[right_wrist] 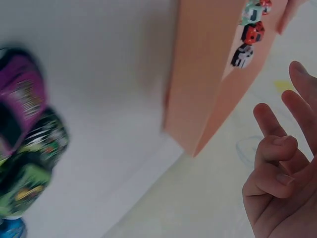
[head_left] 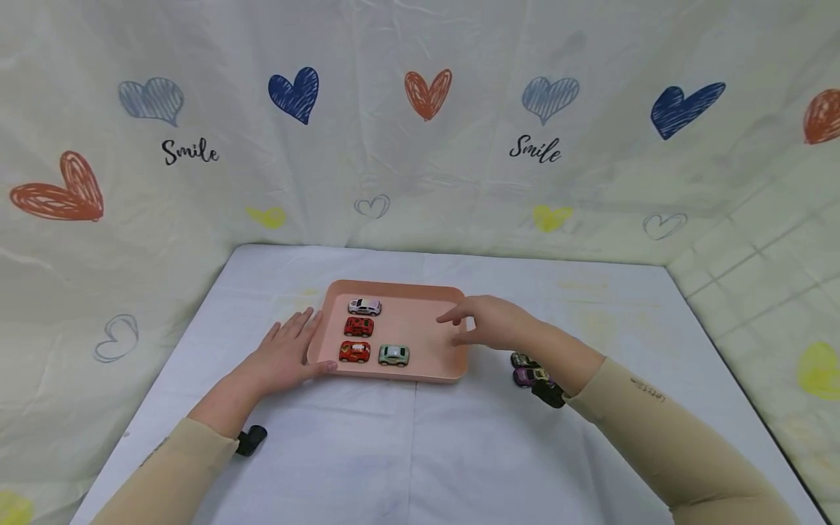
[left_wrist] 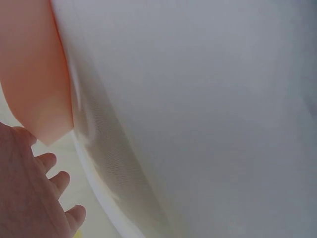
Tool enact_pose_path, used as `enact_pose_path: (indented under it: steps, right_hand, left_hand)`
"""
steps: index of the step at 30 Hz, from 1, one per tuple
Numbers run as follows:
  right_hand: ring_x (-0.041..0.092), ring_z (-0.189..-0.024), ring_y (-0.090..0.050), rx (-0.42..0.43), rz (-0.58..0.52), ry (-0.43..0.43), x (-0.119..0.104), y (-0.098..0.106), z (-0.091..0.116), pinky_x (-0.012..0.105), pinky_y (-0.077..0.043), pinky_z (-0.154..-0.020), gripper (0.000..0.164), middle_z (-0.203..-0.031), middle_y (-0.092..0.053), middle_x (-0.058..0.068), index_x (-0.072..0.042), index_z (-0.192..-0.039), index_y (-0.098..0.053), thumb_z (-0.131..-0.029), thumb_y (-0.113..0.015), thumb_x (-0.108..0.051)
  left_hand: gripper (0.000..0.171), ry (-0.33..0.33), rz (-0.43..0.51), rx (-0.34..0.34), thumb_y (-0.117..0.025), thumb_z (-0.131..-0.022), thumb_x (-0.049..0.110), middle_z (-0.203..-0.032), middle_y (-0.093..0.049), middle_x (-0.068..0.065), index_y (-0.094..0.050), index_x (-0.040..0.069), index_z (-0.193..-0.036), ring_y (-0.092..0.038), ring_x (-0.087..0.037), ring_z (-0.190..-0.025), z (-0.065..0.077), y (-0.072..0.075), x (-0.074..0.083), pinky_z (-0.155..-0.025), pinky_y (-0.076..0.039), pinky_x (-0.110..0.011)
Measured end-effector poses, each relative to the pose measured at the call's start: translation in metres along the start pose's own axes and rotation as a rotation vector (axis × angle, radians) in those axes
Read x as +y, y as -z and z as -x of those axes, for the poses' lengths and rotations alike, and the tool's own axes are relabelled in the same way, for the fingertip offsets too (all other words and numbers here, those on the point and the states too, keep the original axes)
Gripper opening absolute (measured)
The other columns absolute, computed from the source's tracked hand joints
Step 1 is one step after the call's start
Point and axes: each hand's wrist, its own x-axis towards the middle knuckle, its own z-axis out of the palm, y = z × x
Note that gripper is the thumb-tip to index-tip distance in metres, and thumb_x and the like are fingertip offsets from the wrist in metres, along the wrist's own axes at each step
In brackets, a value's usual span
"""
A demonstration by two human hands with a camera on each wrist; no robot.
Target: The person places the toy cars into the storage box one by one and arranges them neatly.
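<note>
A pink tray (head_left: 426, 335) lies on the table with several toy cars in its left half. A white car (head_left: 364, 307) is at the back, a red car (head_left: 359, 327) just in front of it. Nearer the front rim are another red car (head_left: 354, 351) and a pale green car (head_left: 394, 355), side by side. My left hand (head_left: 285, 357) rests against the tray's left edge, fingers spread, thumb at the front corner. Over the right rim hovers my right hand (head_left: 488, 323); its fingers are loosely bent and hold nothing, as the right wrist view shows.
Right of the tray, partly behind my right forearm, sit a purple car (head_left: 530, 376) and a dark green car (head_left: 523, 360). The right wrist view adds a green car (right_wrist: 27, 186) and a blue one (right_wrist: 12, 228). A white cloth (head_left: 367, 452) covers the table; a printed curtain hangs behind.
</note>
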Motion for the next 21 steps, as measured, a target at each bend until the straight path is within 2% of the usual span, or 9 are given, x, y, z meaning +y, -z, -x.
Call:
enact_pose_path:
  steps: [4,13,21]
  right_hand:
    - [0.023,-0.102,-0.062,-0.002,0.025,-0.012,0.017,0.000,0.017,0.035,-0.051,-0.082,0.041,-0.109,-0.068,0.000,-0.022,-0.129,-0.068,-0.090,-0.075,-0.030]
    - [0.029,-0.113,-0.061,-0.014,0.001,-0.119,0.060,-0.005,0.053,0.046,-0.052,-0.091,0.041,-0.121,-0.068,0.004,-0.021,-0.130,-0.068,-0.090,-0.074,-0.029]
    - [0.028,-0.113,-0.061,-0.032,0.006,-0.153,0.078,-0.002,0.072,0.047,-0.051,-0.091,0.040,-0.121,-0.067,0.003,-0.019,-0.128,-0.070,-0.089,-0.075,-0.030]
  left_hand:
    - [0.114,-0.003,0.009,-0.007,-0.053,-0.081,0.080,-0.164,-0.015,-0.019,-0.018,0.005,-0.159,-0.012,-0.040,-0.150,0.000,0.000,0.000,-0.119,-0.008,-0.061]
    - [0.114,0.005,-0.006,-0.016,-0.052,-0.081,0.082,-0.164,-0.014,-0.019,-0.017,0.006,-0.159,-0.012,-0.039,-0.150,0.000,0.000,0.000,-0.119,-0.008,-0.061]
    - [0.117,0.004,-0.001,-0.022,-0.049,-0.079,0.084,-0.164,-0.013,-0.019,-0.016,0.006,-0.159,-0.010,-0.040,-0.150,0.001,0.002,0.000,-0.119,-0.007,-0.061]
